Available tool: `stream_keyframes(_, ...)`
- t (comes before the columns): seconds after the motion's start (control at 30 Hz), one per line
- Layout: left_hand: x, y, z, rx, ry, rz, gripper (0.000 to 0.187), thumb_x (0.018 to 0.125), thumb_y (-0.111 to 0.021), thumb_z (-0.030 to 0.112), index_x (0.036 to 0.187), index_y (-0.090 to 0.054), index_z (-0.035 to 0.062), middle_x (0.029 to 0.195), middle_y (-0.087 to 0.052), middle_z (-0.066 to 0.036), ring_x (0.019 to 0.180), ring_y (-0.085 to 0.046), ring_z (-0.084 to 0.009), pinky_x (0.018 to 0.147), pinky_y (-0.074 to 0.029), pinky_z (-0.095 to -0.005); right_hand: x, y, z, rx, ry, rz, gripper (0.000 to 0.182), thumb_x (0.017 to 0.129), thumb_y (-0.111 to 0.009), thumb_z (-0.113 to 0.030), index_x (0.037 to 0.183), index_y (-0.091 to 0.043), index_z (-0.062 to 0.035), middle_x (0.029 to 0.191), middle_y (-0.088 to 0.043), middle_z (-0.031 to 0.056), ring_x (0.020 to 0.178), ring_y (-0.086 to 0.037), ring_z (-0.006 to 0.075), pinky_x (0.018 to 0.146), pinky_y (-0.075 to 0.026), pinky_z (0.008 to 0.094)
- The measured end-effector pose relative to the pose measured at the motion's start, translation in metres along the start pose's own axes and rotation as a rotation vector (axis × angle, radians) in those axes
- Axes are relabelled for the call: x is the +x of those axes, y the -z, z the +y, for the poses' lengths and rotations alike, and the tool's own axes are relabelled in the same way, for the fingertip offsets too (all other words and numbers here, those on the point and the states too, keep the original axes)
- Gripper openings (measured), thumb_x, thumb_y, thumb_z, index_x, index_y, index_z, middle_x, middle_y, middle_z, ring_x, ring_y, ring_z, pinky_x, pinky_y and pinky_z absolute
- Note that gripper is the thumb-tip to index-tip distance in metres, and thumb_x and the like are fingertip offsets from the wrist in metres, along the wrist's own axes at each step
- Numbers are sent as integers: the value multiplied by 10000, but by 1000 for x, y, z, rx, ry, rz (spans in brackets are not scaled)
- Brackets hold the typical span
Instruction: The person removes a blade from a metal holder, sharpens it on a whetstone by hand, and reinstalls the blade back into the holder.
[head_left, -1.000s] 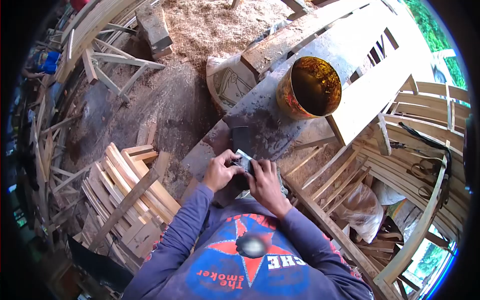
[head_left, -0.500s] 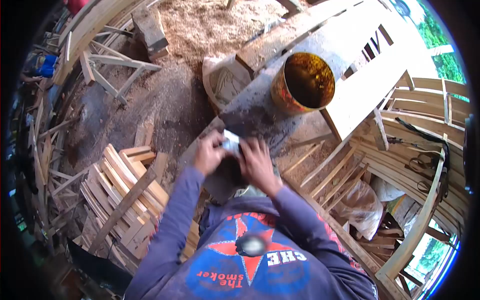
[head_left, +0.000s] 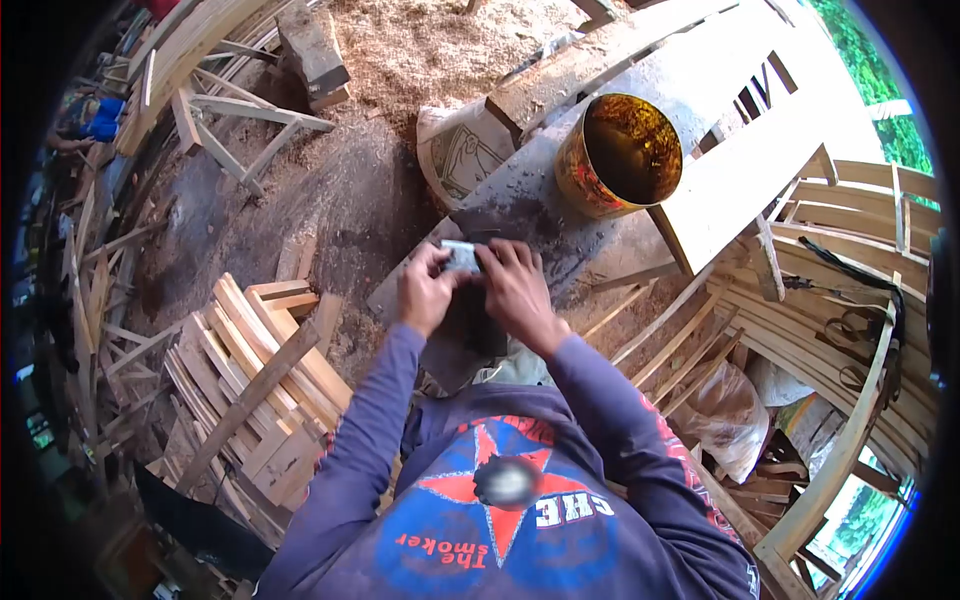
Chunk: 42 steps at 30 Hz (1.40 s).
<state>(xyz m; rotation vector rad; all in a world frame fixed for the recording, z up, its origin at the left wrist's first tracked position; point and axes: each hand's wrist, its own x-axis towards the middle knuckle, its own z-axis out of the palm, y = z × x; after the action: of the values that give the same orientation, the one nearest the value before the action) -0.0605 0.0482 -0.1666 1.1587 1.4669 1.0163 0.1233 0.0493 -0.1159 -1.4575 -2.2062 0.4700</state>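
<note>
While a rusty tin [head_left: 620,155] is standing farther up the grey board [head_left: 540,215], the left hand [head_left: 428,292] and right hand [head_left: 518,290] are both pinching a small metal blade [head_left: 460,257] with curled fingers, pressing it flat onto a dark stone [head_left: 485,320].

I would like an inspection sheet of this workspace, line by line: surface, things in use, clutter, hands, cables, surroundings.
Surface: grey slab, stained dark, dusty.
Job's things: small metal blade held flat over a dark stone.
Clutter: rusty open can on the slab; printed sack beside it.
Hands: left hand and right hand both grip the blade.
Cables: black strap or cord on curved slats, cannot tell which.
Surroundings: stacked wood slats, sawdust on the ground, wood frames.
</note>
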Motion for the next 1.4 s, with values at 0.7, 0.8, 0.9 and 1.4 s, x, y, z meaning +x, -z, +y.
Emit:
stream_keyframes(0.7, -66, -52, 27, 71, 158, 342, 258, 904, -832, 113, 1005, -624, -2, 881, -723, -131, 795, -630, -116, 720, -545, -351, 12, 26, 54, -45, 378, -353, 508, 875, -706, -228, 1372, -657, -131, 1338, -623, 107, 1272, -561, 348, 1042, -442, 482)
stream_keyframes(0.8, -91, -67, 32, 97, 170, 372, 256, 902, -835, 132, 985, -635, -6, 884, -729, -147, 790, -648, -125, 712, -548, -356, -2, 28, 62, 0, 368, -424, 484, 874, -688, -189, 1351, -660, -115, 1328, -618, 111, 1265, -557, 354, 1038, -445, 484)
stream_keyframes(0.9, -49, -53, 30, 47, 169, 394, 325, 903, -829, 190, 1097, -658, -6, 988, -750, -259, 934, -769, -390, 750, -584, -442, 49, 30, 49, -7, 384, -403, 492, 867, -695, -194, 1350, -649, -111, 1288, -611, 102, 1253, -560, 350, 1035, -451, 503)
stream_keyframes(1.4, -76, -54, 20, 140, 35, 193, 284, 823, -873, 81, 1051, -720, 5, 873, -759, -152, 848, -719, -147, 737, -574, -367, -33, 29, 44, 94, 134, -248, 441, 886, -718, -120, 1313, -635, -47, 1250, -568, 189, 1125, -537, 430, 993, -462, 504)
